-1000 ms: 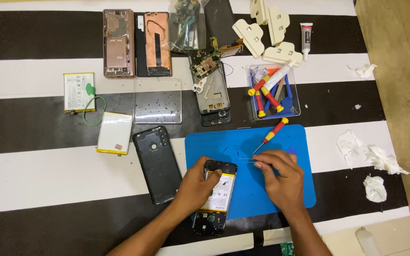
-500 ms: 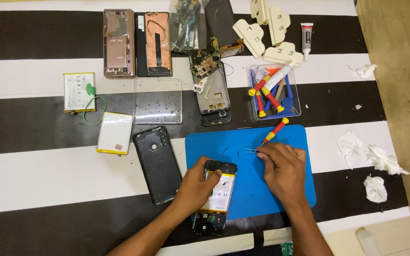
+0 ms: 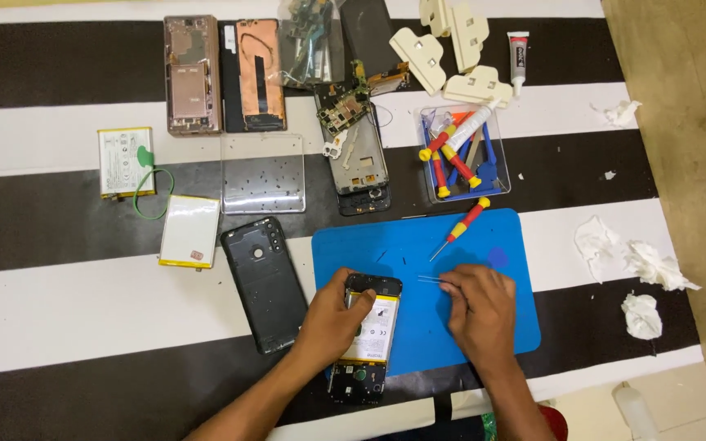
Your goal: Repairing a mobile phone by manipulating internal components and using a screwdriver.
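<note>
An opened phone (image 3: 367, 339) with its battery showing lies on the front left part of a blue work mat (image 3: 418, 245). My left hand (image 3: 332, 317) grips its left side. My right hand (image 3: 480, 306) rests on the mat to the right of the phone and pinches thin metal tweezers (image 3: 431, 279), whose tips point left. A red and yellow screwdriver (image 3: 463, 225) lies on the mat just beyond my right hand. A black phone back cover (image 3: 265, 282) lies left of the mat.
On the black and white striped cloth lie two loose batteries (image 3: 189, 232), a clear sheet (image 3: 263, 173), phone frames (image 3: 193, 73), a circuit board (image 3: 343, 110), a tool tray (image 3: 461, 155), beige clamps (image 3: 451, 41), a glue tube (image 3: 518, 51) and crumpled tissues (image 3: 643, 269).
My right hand has shifted slightly right and toward me on the mat, with the tweezers still in it. My left hand stays on the phone.
</note>
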